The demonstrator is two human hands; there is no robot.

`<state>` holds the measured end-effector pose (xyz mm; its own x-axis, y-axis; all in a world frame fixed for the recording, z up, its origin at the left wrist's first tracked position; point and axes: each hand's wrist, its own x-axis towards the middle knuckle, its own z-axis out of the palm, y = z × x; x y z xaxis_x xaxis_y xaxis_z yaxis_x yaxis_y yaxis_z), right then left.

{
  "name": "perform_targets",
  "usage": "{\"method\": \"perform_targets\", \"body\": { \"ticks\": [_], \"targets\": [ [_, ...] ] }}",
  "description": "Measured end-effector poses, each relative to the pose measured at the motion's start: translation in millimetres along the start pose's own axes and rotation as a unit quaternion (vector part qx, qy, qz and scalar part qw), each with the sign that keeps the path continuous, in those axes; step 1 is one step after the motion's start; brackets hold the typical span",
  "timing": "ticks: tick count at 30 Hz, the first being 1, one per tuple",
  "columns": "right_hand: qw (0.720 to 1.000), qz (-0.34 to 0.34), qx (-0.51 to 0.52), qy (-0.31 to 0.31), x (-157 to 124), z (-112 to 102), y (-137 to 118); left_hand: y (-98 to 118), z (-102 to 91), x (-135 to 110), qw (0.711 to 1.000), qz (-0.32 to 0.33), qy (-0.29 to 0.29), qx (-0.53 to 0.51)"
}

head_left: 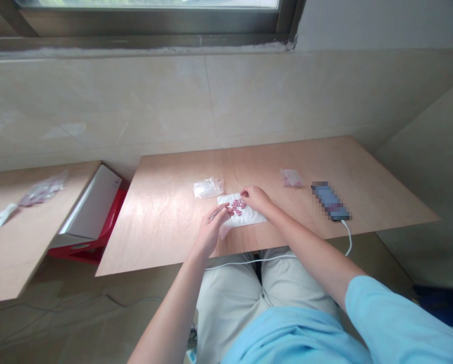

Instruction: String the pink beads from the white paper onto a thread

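A white cloth (249, 216) lies on the wooden table (166, 212) with a heap of small pink beads (238, 206) on it. My left hand (211, 230) is closed in a pinch at the cloth's left edge, holding something thin that I cannot make out. At the beads' right side my right hand (257, 198) rests with fingertips pinched together; what they hold is too small to see. A clear plastic bag (208, 187) lies just behind the cloth.
A second small bag with pink contents (290, 177) and a phone (329, 200) on a white cable (348, 237) lie to the right. A neighbouring table (21, 242) at left carries bags. A white box on a red stool (93, 212) fills the gap between tables.
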<state>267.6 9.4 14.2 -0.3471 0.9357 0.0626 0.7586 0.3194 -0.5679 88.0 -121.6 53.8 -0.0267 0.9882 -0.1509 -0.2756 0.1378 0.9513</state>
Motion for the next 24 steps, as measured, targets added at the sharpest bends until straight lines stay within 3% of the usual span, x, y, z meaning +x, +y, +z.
{"method": "perform_targets", "body": {
  "ticks": [3, 6, 11, 17, 20, 24],
  "targets": [
    [1.0, 0.0, 0.013, 0.009, 1.0, -0.2, 0.9, 1.0, -3.1, 1.5, 0.997, -0.025, -0.001, -0.075],
    [0.997, 0.01, 0.073, 0.024, 0.2, -7.4, -2.1, 2.8, -3.5, 0.7, 0.997, -0.03, -0.007, -0.073],
    [0.964, -0.018, 0.255, 0.079, -14.9, -30.4, -37.0, 7.8, 1.9, -4.6, 0.999, -0.029, -0.039, -0.024],
    [0.963, -0.115, 0.245, -0.018, -51.8, -57.5, -89.9, 14.0, 9.9, -14.5, 0.997, -0.017, -0.06, 0.044],
    [0.965, -0.11, 0.237, 0.002, -60.2, -63.4, -89.6, 17.7, 11.6, -20.0, 0.996, -0.018, -0.072, 0.039],
    [0.968, -0.072, 0.238, 0.035, -65.8, -60.9, -67.6, 21.3, 12.5, -22.1, 0.997, -0.043, -0.068, -0.001]
  ]
}}
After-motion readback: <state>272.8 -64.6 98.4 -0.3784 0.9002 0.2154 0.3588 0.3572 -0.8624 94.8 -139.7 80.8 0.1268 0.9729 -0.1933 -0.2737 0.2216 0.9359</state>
